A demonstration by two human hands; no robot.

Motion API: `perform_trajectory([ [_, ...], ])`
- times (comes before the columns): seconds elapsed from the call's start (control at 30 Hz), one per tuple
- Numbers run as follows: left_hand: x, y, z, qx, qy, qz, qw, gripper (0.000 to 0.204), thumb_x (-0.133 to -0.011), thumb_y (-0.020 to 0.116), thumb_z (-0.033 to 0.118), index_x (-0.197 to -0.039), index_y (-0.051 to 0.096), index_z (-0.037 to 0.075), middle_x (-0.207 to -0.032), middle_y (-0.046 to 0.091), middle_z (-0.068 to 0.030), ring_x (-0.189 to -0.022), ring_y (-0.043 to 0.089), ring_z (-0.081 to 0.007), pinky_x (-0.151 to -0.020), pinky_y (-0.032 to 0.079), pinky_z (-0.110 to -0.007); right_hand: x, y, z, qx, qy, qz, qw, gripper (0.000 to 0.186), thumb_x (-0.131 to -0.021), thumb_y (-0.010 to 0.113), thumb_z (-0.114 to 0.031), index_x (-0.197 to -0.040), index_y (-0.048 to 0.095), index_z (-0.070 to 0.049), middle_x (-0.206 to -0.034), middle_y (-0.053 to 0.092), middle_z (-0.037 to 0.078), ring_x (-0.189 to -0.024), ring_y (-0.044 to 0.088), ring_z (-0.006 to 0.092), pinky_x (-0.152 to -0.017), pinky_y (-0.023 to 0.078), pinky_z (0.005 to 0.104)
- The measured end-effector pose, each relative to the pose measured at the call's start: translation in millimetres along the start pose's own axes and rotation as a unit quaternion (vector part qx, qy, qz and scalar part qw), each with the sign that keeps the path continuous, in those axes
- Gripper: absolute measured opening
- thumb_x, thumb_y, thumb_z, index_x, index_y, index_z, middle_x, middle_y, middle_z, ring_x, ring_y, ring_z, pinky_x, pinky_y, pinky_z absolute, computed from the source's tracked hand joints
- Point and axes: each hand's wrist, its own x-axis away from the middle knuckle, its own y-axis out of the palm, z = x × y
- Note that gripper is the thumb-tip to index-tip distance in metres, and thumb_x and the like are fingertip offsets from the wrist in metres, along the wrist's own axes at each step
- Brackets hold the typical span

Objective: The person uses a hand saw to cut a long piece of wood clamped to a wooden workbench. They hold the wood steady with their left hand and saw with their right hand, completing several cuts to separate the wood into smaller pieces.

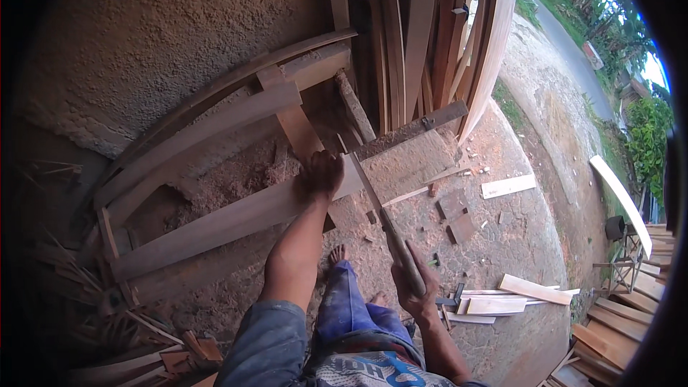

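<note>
A long pale wooden plank (229,222) slants across a wooden frame, its right end in front of me. My left hand (321,174) presses down near that end, fingers curled over the wood. In my right hand (417,283) is the handle of a handsaw (376,197), seen nearly edge-on. Its narrow blade runs up and left and crosses the plank just right of my left hand. How deep the blade sits in the wood cannot be made out. My right fingers are wrapped round the handle and partly hidden by it.
A second plank (204,136) lies farther back on the frame, near a rough wall (158,43). Tall boards (419,36) lean upright behind. Wood shavings (244,179), offcuts (507,186) and loose strips (494,306) litter the concrete floor. Stacked boards (616,344) lie at the right.
</note>
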Motion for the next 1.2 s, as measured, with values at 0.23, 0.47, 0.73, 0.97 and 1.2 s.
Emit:
perform_trajectory([
  [0.23, 0.3, -8.9, 7.3, -0.015, -0.025, -0.021, 0.999, 0.041, -0.096, 0.055, 0.047, -0.11, 0.069, 0.01, -0.121, 0.067, -0.0142, -0.119, 0.058, -0.0342, -0.102, 0.044, -0.053, 12.3, 3.2, 7.0, -0.007, 0.004, -0.01, 1.0, 0.057, -0.085, 0.079, -0.012, -0.137, 0.058, -0.001, -0.094, 0.073, 0.016, -0.07, 0.07, 0.025, -0.063, 0.054, 0.0329],
  [0.47, 3.8, 0.8, 4.9, 0.03, -0.007, 0.083, 0.996, 0.04, -0.09, 0.063, 0.046, -0.101, 0.069, 0.008, -0.108, 0.069, -0.0128, -0.109, 0.062, -0.0353, -0.094, 0.047, -0.054, 13.6, -0.4, 2.7, -0.026, 0.025, -0.031, 0.999, 0.06, -0.086, 0.078, -0.011, -0.14, 0.056, -0.003, -0.092, 0.073, 0.015, -0.071, 0.07, 0.0191, -0.064, 0.053, 0.0304],
  [0.73, 5.8, -2.7, 6.2, 0.049, 0.001, 0.093, 0.995, 0.04, -0.089, 0.065, 0.046, -0.099, 0.069, 0.008, -0.108, 0.069, -0.0126, -0.108, 0.062, -0.0356, -0.095, 0.048, -0.051, 13.8, -1.6, 3.7, -0.032, 0.04, -0.032, 0.998, 0.061, -0.086, 0.078, -0.011, -0.142, 0.055, -0.005, -0.098, 0.074, 0.015, -0.076, 0.071, 0.0188, -0.067, 0.055, 0.0309],
  [0.97, -0.3, 7.8, -4.4, 0.026, -0.009, 0.033, 0.999, 0.049, -0.091, 0.063, 0.053, -0.125, 0.063, 0.018, -0.116, 0.067, -0.0085, -0.114, 0.059, -0.0324, -0.099, 0.044, -0.054, 10.1, -2.2, 3.9, -0.015, 0.029, -0.035, 0.999, 0.06, -0.085, 0.08, -0.013, -0.139, 0.057, -0.006, -0.104, 0.073, 0.017, -0.079, 0.073, 0.0246, -0.07, 0.056, 0.0331],
  [1.2, 0.4, 3.9, 1.8, 0.009, -0.021, 0.023, 0.999, 0.049, -0.091, 0.063, 0.053, -0.122, 0.065, 0.017, -0.117, 0.067, -0.0084, -0.116, 0.059, -0.0329, -0.1, 0.044, -0.053, 8.5, -3.1, 5.2, -0.029, 0.037, -0.033, 0.998, 0.06, -0.085, 0.08, -0.014, -0.14, 0.056, -0.007, -0.105, 0.073, 0.017, -0.08, 0.074, 0.0263, -0.069, 0.056, 0.0333],
])
